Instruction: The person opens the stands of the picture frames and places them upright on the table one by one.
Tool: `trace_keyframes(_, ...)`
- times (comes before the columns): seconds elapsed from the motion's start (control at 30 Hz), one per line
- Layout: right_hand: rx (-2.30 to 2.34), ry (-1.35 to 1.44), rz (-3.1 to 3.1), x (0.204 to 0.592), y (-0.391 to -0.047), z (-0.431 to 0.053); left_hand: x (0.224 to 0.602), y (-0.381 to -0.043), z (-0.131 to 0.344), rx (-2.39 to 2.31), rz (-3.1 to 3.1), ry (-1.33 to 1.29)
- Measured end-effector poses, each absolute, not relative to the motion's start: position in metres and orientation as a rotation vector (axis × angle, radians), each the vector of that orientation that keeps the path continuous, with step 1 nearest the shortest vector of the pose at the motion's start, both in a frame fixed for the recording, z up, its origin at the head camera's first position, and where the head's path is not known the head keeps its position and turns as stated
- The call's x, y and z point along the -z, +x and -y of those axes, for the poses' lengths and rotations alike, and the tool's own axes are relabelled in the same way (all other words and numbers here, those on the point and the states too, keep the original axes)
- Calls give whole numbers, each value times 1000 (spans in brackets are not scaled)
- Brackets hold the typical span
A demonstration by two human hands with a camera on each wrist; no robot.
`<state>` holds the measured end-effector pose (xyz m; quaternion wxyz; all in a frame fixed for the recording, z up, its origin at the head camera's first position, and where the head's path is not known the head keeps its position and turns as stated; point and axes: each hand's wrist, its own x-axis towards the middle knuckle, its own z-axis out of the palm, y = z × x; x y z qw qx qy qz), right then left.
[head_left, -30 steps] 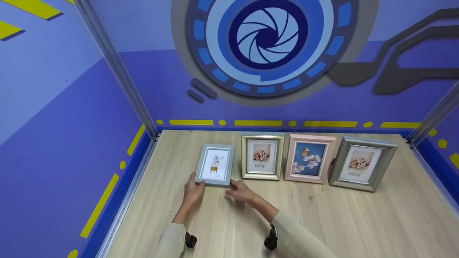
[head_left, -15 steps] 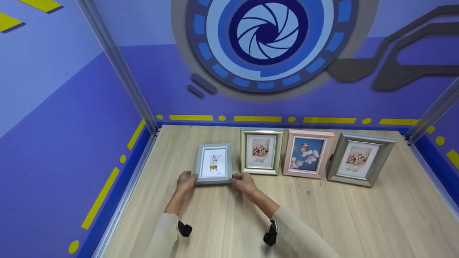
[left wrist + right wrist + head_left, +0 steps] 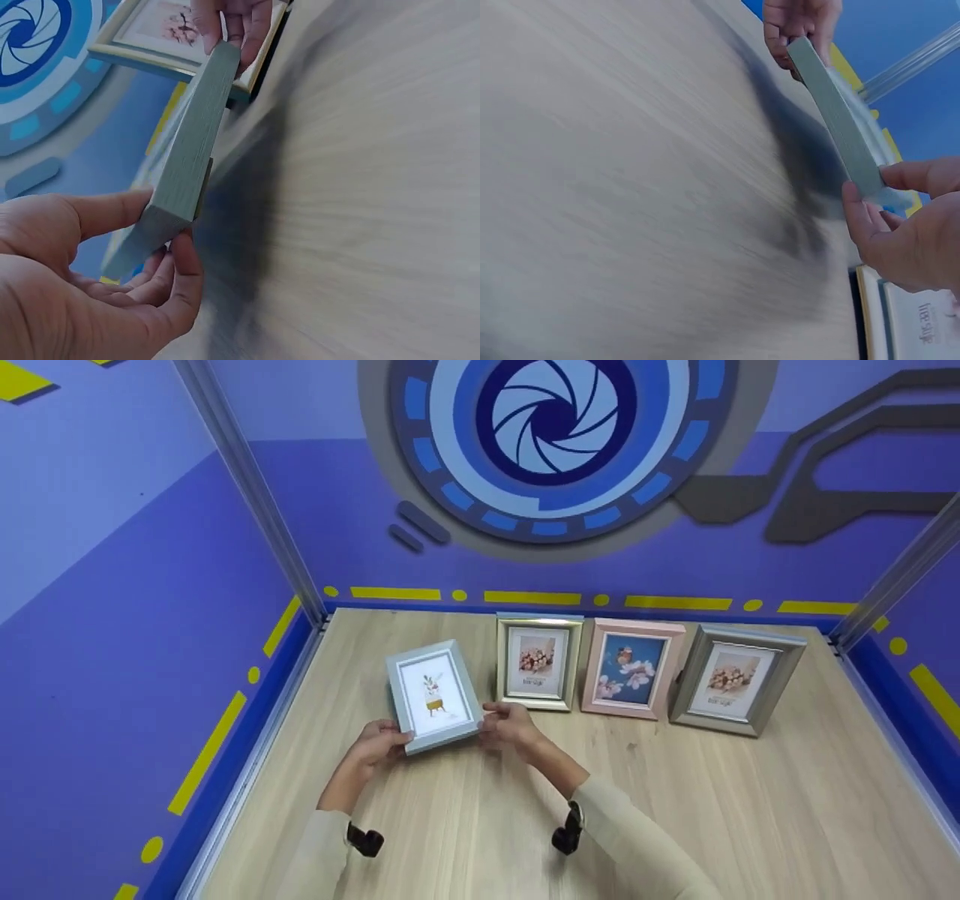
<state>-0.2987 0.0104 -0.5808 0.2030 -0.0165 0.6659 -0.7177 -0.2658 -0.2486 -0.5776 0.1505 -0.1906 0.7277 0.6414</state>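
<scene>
A light blue-grey picture frame [image 3: 397, 682] with a plant print is held up off the table, tilted and turned in the head view. My left hand [image 3: 375, 746] pinches its lower left corner, thumb on the front and fingers behind, as the left wrist view shows of the frame's edge [image 3: 191, 142]. At the lower right corner my right hand [image 3: 512, 726] pinches the frame between thumb and fingertips; the right wrist view shows this grip on the frame's edge [image 3: 840, 116]. A gold picture frame [image 3: 537, 705] stands just right of the right hand.
Right of the gold frame stand a pink picture frame [image 3: 619, 709] and a larger grey-brown picture frame [image 3: 716, 724], in a row on the wooden table [image 3: 570, 825]. A blue printed wall [image 3: 300, 510] rises behind the table, another panel [image 3: 112, 660] at its left.
The blue-grey frame has gone from nearly straight to turned anticlockwise and tilted, its top shifted left. My left hand has moved left with its corner. The view has also shifted slightly.
</scene>
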Motion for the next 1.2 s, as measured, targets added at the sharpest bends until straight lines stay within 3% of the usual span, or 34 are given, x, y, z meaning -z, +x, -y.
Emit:
trace_keyframes(0.27, 1899, -341, -1914, 556, -298, -40, 542, -252, 231, -1908, -2118, -332)
trace_keyframes(0.53, 1733, -261, -2097, 534, -290, -71, 516, -231, 201, -1977, -2096, -155)
trace_keyframes(0.77, 1770, -411, -2108, 523, -285, -106, 495, -218, 166, -2005, -2097, 71)
trace_keyframes(1.2, 1842, -283, -1893, 543, -267, -156, 478, -213, 83, -1771, -2287, 422)
